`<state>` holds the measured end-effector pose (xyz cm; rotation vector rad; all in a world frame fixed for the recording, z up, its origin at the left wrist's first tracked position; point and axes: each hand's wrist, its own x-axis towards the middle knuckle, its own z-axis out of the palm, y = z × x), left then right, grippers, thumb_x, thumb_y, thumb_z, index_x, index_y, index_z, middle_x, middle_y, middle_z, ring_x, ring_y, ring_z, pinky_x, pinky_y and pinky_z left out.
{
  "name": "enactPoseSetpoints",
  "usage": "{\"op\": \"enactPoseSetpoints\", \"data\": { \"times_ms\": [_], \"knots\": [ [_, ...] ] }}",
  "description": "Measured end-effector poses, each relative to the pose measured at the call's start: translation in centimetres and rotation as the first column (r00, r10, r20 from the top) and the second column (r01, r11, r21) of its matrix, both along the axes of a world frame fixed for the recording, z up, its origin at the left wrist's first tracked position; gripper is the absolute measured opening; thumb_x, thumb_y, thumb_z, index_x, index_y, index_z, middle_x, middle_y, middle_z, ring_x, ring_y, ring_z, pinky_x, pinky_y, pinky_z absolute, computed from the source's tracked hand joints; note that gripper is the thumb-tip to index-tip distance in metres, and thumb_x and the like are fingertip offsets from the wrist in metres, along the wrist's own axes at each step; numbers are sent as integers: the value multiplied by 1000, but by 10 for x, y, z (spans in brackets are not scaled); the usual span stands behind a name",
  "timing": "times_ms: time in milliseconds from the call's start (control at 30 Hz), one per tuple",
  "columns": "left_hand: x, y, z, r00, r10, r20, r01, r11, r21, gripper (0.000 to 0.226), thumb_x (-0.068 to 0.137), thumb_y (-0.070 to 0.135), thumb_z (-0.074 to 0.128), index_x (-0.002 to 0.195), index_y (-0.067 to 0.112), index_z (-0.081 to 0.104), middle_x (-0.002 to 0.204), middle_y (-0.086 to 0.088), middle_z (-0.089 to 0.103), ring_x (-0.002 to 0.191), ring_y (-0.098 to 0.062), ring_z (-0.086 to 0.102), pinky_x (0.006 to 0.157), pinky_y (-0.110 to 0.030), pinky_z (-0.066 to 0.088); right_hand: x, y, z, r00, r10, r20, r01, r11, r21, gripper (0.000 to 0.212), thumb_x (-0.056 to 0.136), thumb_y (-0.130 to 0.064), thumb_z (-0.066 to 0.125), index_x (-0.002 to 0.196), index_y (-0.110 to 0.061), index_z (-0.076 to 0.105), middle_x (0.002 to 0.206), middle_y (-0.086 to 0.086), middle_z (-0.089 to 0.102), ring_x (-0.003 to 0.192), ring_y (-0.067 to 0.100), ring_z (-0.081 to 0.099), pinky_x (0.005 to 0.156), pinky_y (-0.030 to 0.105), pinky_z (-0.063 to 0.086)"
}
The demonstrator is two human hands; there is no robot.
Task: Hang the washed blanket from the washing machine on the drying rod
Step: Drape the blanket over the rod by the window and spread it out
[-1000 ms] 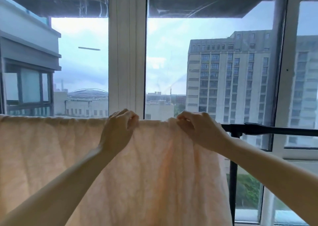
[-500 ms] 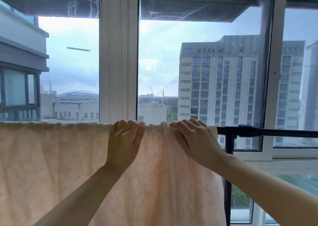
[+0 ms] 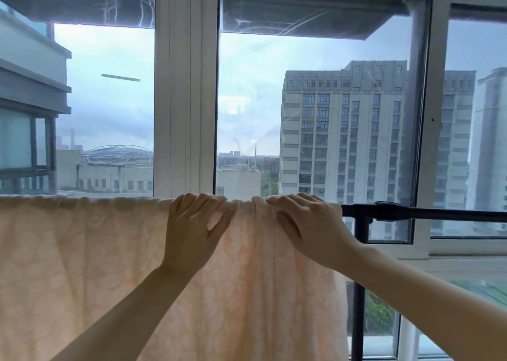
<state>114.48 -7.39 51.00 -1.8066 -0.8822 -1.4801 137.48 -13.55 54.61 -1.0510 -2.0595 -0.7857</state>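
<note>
Since a second ago your fingers are uncurling from tight knuckled pinches and are now lying flatter over the top of the cloth, while both hands are keeping about the same gap between them. Your left hand (image 3: 192, 229) is hooking its four fingers, pressed together, over the top of the blanket (image 3: 82, 264) where it is folding across the rod (image 3: 439, 214), and its thumb is spreading out to the right against the near face of the cloth. Your right hand (image 3: 310, 223) is resting just to the right, with its fingers held together and pointing left along the bunched top edge, and its thumb is tucking in below them so that a fold of cloth is sitting pinched between. You are holding the peach, faintly patterned blanket draped over the rod: it is hanging down on the near side, running off the left edge of view and ending just right of your right hand. Beyond that, the bare black rod is running on to the right, joined to a black upright post (image 3: 358, 305). Farther off, a white window frame (image 3: 186, 99) is standing behind the rod, and a tall grey tower block (image 3: 343, 141) is showing through the glass on the right.
</note>
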Motion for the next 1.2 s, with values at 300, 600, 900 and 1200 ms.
{"op": "enactPoseSetpoints", "data": {
  "times_ms": [300, 600, 900, 1200],
  "knots": [
    [-3, -6, 4, 999, 10, -37, -12, 998, -60, 28, 95, 42, 51, 100, 22, 70, 91, 11, 67, 85, -15, 59, 86, -32, 41, 35, -12, 25, 987, -148, -57, 139, 981, -136, 32, 101, -31, 36, 121, -19, 58, 104, 2, 69, 94, 14, 66, 83, 30, 55],
    [5, -18, 19, 997, -30, -74, 15, 980, -197, 42, 95, 51, 40, 103, 26, 72, 94, 16, 70, 89, -10, 62, 95, -43, 45, 49, -9, 35, 945, -323, -46, 277, 871, -406, 58, 94, -59, 32, 66, -14, 52, 56, -1, 50, 47, 11, 47, 53, 25, 39],
    [18, -28, 30, 959, -269, 91, 284, 911, -298, 28, 88, 51, 57, 95, 31, 76, 88, 23, 70, 82, 5, 63, 84, -31, 52, 29, -8, 39, 953, -224, -203, 133, 913, -385, 24, 99, -27, 49, 85, -16, 66, 73, -5, 65, 67, 11, 61, 71, 31, 54],
    [12, -36, 42, 819, -348, 457, 542, 730, -415, 12, 92, 19, 60, 86, 24, 70, 79, 13, 68, 76, 7, 60, 68, -12, 43, 22, -14, 43, 843, -191, -503, 27, 949, -315, 25, 102, -12, 38, 81, -10, 52, 70, 2, 57, 63, 14, 55, 54, 19, 44]
  ]
}}
